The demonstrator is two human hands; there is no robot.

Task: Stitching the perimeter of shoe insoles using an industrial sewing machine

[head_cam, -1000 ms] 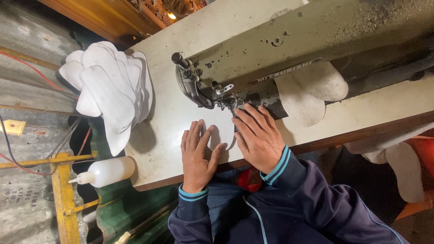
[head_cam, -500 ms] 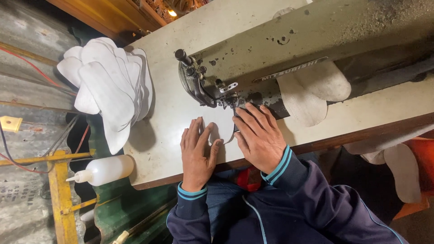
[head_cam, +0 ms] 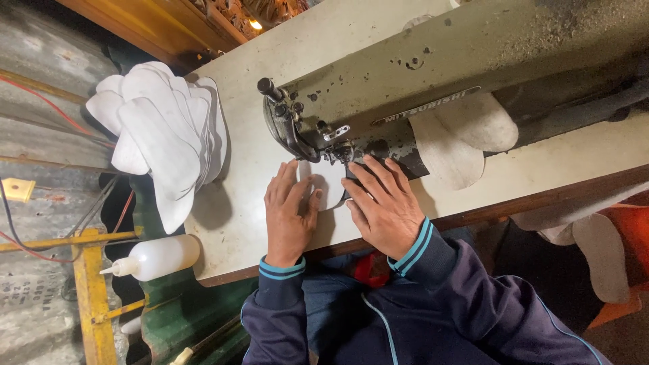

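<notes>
Both hands flat, left hand (head_cam: pixel 289 215) and right hand (head_cam: pixel 383 203), fingers spread, pinching nothing, pressing the white fabric piece (head_cam: pixel 329 182) onto the counter (head_cam: pixel 243 196) under the sewing machine (head_cam: pixel 405 101) needle, looks mid-stitch, steady feeding needed.

White fabric piece (head_cam: pixel 330 184) flat on table; under needle

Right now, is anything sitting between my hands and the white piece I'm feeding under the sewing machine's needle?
Nothing visible. The left hand and the right hand both lie flat on the white piece, which sits on the table right at the sewing machine head.
</notes>
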